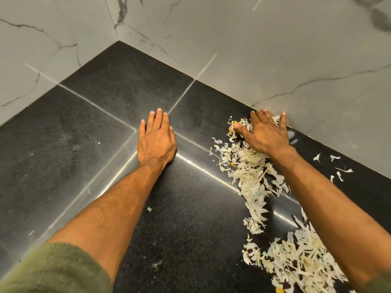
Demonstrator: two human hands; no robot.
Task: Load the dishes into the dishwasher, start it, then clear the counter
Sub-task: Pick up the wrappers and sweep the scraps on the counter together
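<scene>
A black speckled stone counter (101, 127) fills a corner between marble walls. A trail of pale, papery vegetable peels (251, 172) with a few orange bits runs from the back wall toward the front right. My right hand (266, 134) lies flat on the far end of the peels, fingers spread, fingertips near the wall. My left hand (156, 138) rests flat on bare counter to the left of the peels, fingers straight and together. Neither hand holds anything.
Grey-veined marble walls (254, 49) meet at the corner behind the counter. A bigger heap of peels (300, 263) lies at the front right under my right forearm. A few stray peels (338, 168) sit near the right wall. Small crumbs (149, 209) dot the counter.
</scene>
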